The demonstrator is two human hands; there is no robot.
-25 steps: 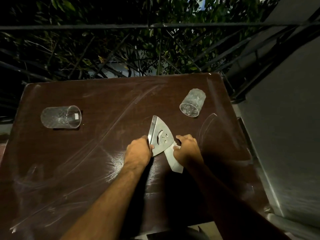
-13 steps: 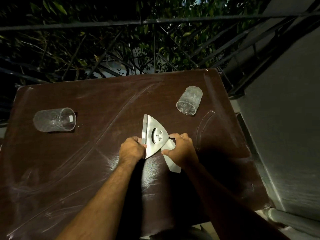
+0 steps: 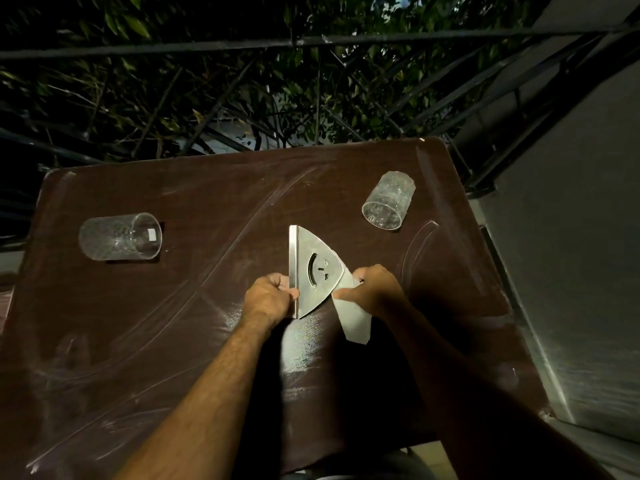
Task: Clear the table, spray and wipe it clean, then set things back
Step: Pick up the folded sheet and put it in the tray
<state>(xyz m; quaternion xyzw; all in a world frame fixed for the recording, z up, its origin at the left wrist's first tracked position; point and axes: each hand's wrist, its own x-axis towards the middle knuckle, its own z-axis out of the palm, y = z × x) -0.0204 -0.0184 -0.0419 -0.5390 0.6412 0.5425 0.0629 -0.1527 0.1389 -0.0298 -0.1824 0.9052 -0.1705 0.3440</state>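
Observation:
A dark brown table (image 3: 173,323) with pale wipe streaks fills the view. At its middle stands a steel napkin holder (image 3: 313,271) with a smiling face cut into its curved side. My left hand (image 3: 268,297) grips the holder's straight edge. My right hand (image 3: 375,289) pinches a white paper napkin (image 3: 355,322) at the holder's curved edge; the napkin hangs out toward me. Two clear glasses lie on their sides: one glass (image 3: 119,237) at the left, the other glass (image 3: 389,200) at the back right.
A dark metal railing (image 3: 311,43) with foliage behind it runs beyond the table's far edge. A grey wall (image 3: 571,254) stands close along the table's right side. The table's front edge is near my body.
The napkin holder has turned so its straight edge stands more upright in view. Both hands stayed on the holder and napkin; my head shifted slightly.

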